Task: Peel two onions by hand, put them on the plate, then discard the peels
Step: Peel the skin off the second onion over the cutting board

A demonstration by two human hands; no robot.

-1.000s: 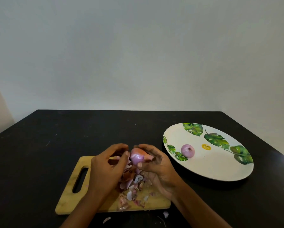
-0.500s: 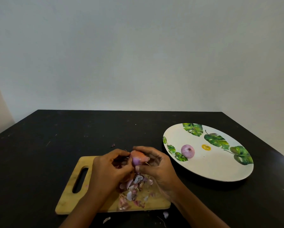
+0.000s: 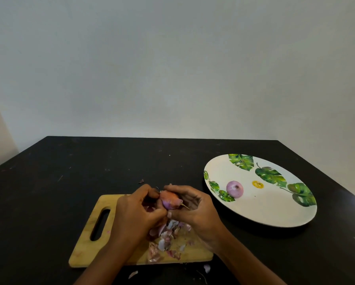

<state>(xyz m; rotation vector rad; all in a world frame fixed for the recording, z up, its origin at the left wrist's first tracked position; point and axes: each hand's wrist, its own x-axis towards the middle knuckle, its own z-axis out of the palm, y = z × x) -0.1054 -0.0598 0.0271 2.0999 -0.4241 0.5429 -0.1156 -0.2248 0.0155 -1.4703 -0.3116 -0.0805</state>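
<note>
Both my hands hold a partly peeled onion (image 3: 170, 200) above the wooden cutting board (image 3: 90, 241). My right hand (image 3: 195, 210) cups it from the right, fingers curled around it. My left hand (image 3: 135, 214) pinches at its skin from the left. The onion shows orange-brown skin on top and purple flesh below. A pile of loose peels (image 3: 168, 237) lies on the board under my hands. One peeled purple onion (image 3: 234, 189) sits on the left part of the white leaf-patterned plate (image 3: 275, 210).
The black table (image 3: 49, 182) carries the board at front centre and the plate at right. Stray peel bits lie on the table: one behind the board (image 3: 141, 181), two near the front edge (image 3: 133, 274) (image 3: 207, 268). A pale wall stands behind.
My hands have drawn closer together and sunk a little toward the board. My left fingers have curled in at the onion's lower side, and more orange skin faces up.
</note>
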